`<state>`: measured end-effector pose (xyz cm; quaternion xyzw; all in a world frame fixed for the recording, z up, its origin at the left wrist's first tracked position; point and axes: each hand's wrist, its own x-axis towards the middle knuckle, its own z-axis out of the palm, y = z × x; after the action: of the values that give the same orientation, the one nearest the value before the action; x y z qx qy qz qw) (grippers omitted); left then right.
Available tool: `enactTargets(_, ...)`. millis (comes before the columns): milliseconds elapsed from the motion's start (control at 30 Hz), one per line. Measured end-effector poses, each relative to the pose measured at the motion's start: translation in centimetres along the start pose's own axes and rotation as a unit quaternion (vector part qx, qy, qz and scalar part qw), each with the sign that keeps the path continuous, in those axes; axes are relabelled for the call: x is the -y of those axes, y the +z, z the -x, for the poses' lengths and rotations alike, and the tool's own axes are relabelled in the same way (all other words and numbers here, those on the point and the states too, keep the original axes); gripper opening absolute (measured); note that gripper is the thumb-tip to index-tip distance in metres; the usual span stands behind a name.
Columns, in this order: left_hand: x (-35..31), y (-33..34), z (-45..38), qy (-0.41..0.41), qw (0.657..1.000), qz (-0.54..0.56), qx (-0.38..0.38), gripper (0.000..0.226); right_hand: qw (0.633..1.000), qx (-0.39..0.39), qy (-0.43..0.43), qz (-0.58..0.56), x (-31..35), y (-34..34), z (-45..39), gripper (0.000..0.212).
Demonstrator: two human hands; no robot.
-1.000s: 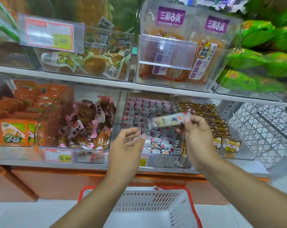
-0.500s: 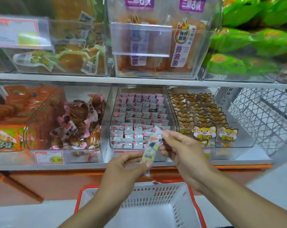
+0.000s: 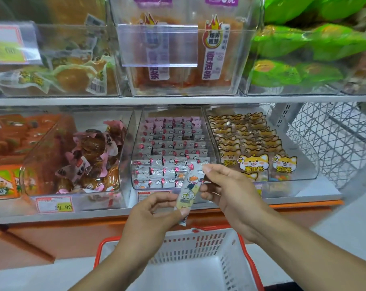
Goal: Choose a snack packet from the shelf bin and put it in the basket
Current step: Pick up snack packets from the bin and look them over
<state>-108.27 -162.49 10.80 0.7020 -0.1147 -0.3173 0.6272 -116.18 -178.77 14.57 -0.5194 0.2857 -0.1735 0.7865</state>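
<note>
Packet (image 3: 188, 190): a slim pale sachet with a cartoon figure, held nearly upright in front of the lower shelf edge, above the basket (image 3: 230, 244) and clear of it. Right hand (image 3: 226, 190) pinches its upper end between thumb and curled fingers; left hand (image 3: 154, 215) pinches its lower end, the bottom seal showing just under the thumb. Both forearms rise from the bottom of the view and partly cover the basket's near side.

Basket: white perforated walls, orange-red rim, standing on the floor directly below the hands; the part of its interior that shows is bare white.

Middle bin (image 3: 173, 148), directly behind the packet: clear plastic, filled with rows of small white-and-pink sachets; the held packet hides part of its front right corner. Right bin (image 3: 262, 143): yellow fox-face packs, their front row upright. Left bin (image 3: 73, 156): loose brown items in pink-edged wrappers, with a price tag (image 3: 55, 204) reading 29.90 on its front. Farther left, orange packs (image 3: 8, 143).

Upper shelf: a bin of vacuum-packed brown pieces (image 3: 73, 74), a bin of red-orange packs (image 3: 182, 59) behind a blank clear tag holder, and green bags (image 3: 303, 49). The upper left tag is too blurred to read.

Wire rack (image 3: 335, 139), white, at far right beside the fox-pack bin.
</note>
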Motion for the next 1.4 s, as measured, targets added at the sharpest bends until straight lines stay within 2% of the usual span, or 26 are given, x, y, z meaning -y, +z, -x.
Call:
enactTargets(100, -0.4, -0.1, 0.3, 0.025, 1.000, 0.009, -0.004, 0.032, 0.996, 0.051, -0.027, 0.063, 0.3, -0.3, 0.1, 0.025)
enactTargets(200, -0.9, -0.2, 0.5, 0.044, 0.998, 0.039, -0.003, 0.043, 0.991, 0.080, -0.048, 0.093, 0.4, -0.6, 0.1, 0.039)
enactTargets(333, -1.4, -0.4, 0.5, 0.048, 0.993, 0.104, 0.022, 0.051, 0.996, 0.050, -0.064, 0.043, 0.5, -0.7, -0.2, 0.034)
enactTargets(433, -1.8, -0.6, 0.5, 0.048, 0.988, 0.137, 0.052, 0.054, 0.995, 0.033, -0.070, 0.063, 0.6, -0.8, -0.5, 0.032)
enactTargets(567, -2.1, -0.8, 0.5, 0.048, 0.977, 0.196, 0.072, 0.048, 0.992, 0.029, -0.074, 0.094, 0.6, -1.0, -0.6, 0.027)
enactTargets(667, -2.1, -0.9, 0.5, 0.034, 0.967, 0.244, 0.068, 0.036, 0.994, 0.028, -0.044, 0.101, 0.5, -0.9, -0.6, 0.023)
enactTargets(733, -2.1, -1.0, 0.4, 0.041, 0.969, 0.240, 0.051, 0.031, 0.994, 0.036, -0.009, 0.099, 0.4, -0.8, -0.6, 0.025)
enactTargets(800, -2.4, -1.3, 0.5, 0.067, 0.976, 0.206, 0.032, 0.030, 0.994, 0.031, 0.015, 0.099, 0.1, -0.7, -0.7, 0.040)
enactTargets(933, -2.7, -1.6, 1.0, 0.118, 0.991, 0.064, 0.007, 0.041, 0.990, 0.032, 0.041, 0.128, -0.2, -0.6, -0.9, 0.058)
enactTargets(1033, -2.9, -1.7, 0.7, 0.082, 0.988, 0.128, -0.026, 0.046, 0.984, 0.056, 0.046, 0.164, 0.0, -0.7, -0.9, 0.069)
enactTargets(1100, -3.1, -1.9, 0.6, 0.035, 0.983, 0.177, -0.044, 0.056, 0.987, 0.063, 0.028, 0.146, 0.3, -0.8, -0.8, 0.066)
enactTargets(1167, -3.2, -2.1, 0.4, 0.002, 0.976, 0.208, -0.066, 0.052, 0.986, 0.109, -0.004, 0.126, 0.4, -0.8, -0.6, 0.058)
enactTargets(1267, -3.1, -2.1, 0.1, -0.044, 0.964, 0.249, -0.078, 0.059, 0.960, 0.187, -0.093, 0.188, 0.3, -0.8, -0.1, 0.060)
enactTargets(1333, -3.0, -2.1, 0.0, -0.062, 0.960, 0.263, -0.072, 0.067, 0.935, 0.186, -0.153, 0.259, 0.1, -0.6, 0.0, 0.061)
enactTargets(1400, -2.9, -2.1, 0.0, -0.058, 0.963, 0.257, -0.057, 0.065, 0.925, 0.152, -0.177, 0.301, -0.1, -0.4, 0.1, 0.049)
